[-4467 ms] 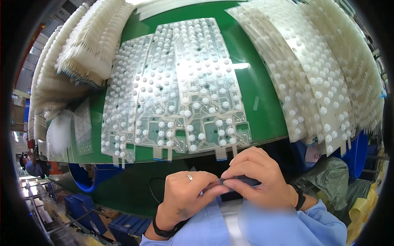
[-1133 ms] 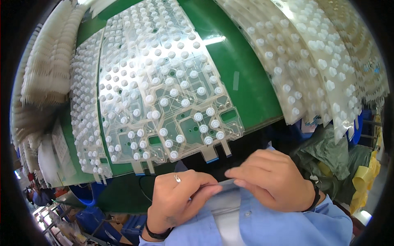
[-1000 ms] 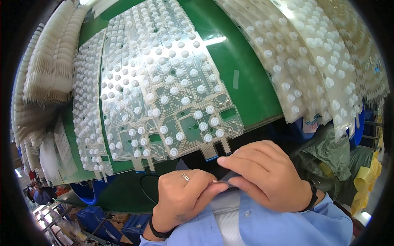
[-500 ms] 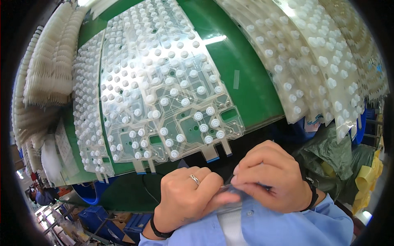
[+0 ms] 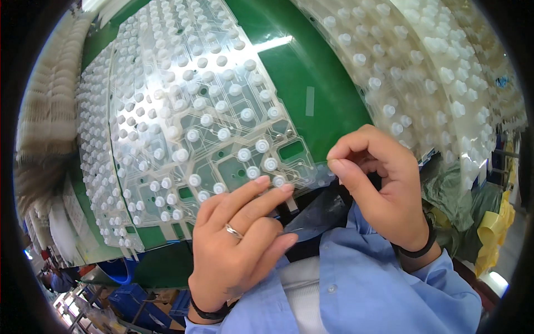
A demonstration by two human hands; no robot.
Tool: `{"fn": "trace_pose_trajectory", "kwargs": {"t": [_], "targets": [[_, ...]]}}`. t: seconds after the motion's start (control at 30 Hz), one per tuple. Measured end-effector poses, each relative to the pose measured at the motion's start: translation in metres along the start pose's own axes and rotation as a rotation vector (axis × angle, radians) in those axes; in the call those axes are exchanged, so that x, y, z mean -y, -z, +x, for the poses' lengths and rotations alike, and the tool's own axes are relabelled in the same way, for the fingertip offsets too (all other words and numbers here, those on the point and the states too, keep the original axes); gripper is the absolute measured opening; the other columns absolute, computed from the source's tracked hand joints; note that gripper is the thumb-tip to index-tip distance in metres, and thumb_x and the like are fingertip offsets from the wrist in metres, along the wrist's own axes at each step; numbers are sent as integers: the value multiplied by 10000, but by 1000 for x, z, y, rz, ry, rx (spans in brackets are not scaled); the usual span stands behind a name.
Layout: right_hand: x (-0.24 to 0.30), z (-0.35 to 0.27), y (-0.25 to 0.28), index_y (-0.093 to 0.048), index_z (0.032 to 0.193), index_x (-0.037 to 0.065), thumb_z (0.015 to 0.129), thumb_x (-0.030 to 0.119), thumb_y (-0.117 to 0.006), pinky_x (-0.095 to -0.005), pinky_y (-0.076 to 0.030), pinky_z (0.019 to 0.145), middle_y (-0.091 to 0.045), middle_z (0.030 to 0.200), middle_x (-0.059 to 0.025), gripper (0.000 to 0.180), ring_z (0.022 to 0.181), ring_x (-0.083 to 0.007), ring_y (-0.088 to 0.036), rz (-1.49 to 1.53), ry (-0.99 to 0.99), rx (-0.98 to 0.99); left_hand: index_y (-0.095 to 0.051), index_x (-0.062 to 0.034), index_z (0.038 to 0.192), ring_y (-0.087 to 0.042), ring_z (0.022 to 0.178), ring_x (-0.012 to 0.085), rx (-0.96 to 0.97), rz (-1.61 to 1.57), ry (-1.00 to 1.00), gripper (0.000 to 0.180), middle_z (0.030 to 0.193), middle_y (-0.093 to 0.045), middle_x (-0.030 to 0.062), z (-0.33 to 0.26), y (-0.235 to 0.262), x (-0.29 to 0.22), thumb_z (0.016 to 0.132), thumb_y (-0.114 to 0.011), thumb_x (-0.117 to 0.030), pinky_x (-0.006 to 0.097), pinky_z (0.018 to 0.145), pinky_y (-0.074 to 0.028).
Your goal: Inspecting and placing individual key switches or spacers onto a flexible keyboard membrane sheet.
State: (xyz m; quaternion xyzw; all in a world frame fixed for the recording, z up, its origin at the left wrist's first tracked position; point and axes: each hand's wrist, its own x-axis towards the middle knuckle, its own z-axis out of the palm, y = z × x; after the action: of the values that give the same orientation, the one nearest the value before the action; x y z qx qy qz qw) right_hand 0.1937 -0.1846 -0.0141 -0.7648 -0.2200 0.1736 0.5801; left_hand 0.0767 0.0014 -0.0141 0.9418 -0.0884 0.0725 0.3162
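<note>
A clear membrane sheet [image 5: 206, 128] dotted with white rubber domes lies on the green table [image 5: 311, 72]. My left hand [image 5: 239, 245], with a ring and a black wristband, reaches forward so its fingertips touch the sheet's near edge by a dome. Its thumb and fingers hold a thin translucent film strip [image 5: 320, 214], which runs right toward my other hand. My right hand [image 5: 384, 195] hovers just right of the sheet's near corner. Its thumb and forefinger are pinched together; anything between them is too small to see.
More domed sheets [image 5: 434, 83] overlap along the table's right side. Stacks of white pieces [image 5: 47, 133] fill the left. Blue bins [image 5: 133, 295] stand below the table edge, with green and yellow bags [image 5: 489, 222] at the right. Another person [image 5: 55, 278] is at the lower left.
My hands were pressed together over the film near my chest. Now they have parted: the left reaches up to the sheet's edge and the right has lifted, pinched.
</note>
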Motion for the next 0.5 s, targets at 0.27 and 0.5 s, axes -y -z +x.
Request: {"fn": "trace_pose_trajectory", "kwargs": {"t": [0.27,0.5], "targets": [[5,10,-11,-636,902,9,863,-22,-642,-183,-319,493,-584,797,4,50,593,-22,-470,-163,-16,81,-554,-88,672,-607,1165,329,0,-72,-43,306,1099,-723,85,-7,1,14,796,-725,-309,404,850,-453],[5,11,-13,-642,885,12,855,-28,-646,-187,-294,479,-589,778,8,50,560,-13,-436,-196,-40,86,-568,-101,669,-600,1179,329,31,-53,-61,314,1110,-721,73,-9,1,17,807,-724,-336,404,851,-451]]}}
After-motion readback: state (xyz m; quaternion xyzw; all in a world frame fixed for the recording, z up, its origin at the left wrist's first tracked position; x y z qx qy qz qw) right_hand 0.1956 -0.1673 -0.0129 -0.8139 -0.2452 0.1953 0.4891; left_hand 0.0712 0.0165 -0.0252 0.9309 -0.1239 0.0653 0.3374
